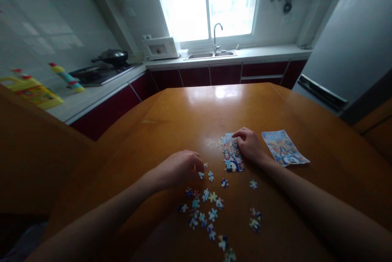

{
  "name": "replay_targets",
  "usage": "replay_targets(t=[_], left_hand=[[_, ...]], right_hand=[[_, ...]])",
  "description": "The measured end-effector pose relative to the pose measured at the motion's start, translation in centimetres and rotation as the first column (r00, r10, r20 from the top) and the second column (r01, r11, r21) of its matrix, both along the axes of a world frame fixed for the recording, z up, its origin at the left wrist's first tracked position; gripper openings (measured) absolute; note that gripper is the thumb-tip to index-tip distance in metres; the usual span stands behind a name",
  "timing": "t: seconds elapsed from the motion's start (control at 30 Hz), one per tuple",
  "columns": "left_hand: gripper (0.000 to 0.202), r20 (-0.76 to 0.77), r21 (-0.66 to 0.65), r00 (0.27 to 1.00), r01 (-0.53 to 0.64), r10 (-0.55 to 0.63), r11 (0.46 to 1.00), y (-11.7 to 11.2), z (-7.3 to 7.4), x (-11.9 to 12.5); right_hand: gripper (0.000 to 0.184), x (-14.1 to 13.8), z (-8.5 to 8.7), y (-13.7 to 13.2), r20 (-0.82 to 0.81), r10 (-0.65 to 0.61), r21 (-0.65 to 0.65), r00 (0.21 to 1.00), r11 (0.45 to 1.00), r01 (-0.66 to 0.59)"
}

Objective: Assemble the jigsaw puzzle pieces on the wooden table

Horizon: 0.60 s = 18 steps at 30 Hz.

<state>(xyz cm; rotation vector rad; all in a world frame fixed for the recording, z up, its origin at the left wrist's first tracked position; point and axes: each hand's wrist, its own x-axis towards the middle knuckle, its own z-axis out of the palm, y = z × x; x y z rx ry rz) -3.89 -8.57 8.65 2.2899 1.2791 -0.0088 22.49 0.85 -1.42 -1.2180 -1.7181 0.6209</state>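
Observation:
A partly joined jigsaw puzzle (232,154) lies flat on the wooden table. My right hand (248,143) rests on its right edge, fingers curled with the tips on the joined pieces. To the left, my left hand (180,168) is low over the table with its fingers bent downward, close to a loose puzzle piece (201,175). Whether those fingers hold a piece is hidden. Several loose pieces (206,194) are scattered below the left hand, and a small cluster (255,224) sits farther right. A printed picture sheet (283,147) lies right of my right hand.
The wooden table (171,111) fills the middle. Beyond it stand a counter with a sink (200,55), a microwave (161,47) and a stove with a wok (113,56). Bottles (65,77) stand at left; a fridge (346,45) is at right.

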Motion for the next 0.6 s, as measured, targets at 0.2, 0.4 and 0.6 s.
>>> replay_targets(t=[0.2,0.4,0.6], left_hand=[[0.013,0.009,0.022,0.996,-0.09,0.09,0.996,-1.5,-2.1,-0.4],[0.005,0.13,0.029,0.987,-0.095,0.091,0.995,-1.2,-3.5,-0.6],[0.008,0.249,0.004,0.959,-0.141,0.136,0.99,0.3,-2.9,-0.6]], right_hand=[[0.024,0.1,0.2,-0.1,0.012,-0.002,0.001,1.0,1.0,0.002],[0.024,0.1,0.3,0.0,0.027,-0.005,0.01,1.0,1.0,0.005],[0.024,0.0,0.5,-0.1,0.023,-0.001,-0.007,1.0,1.0,0.002]])
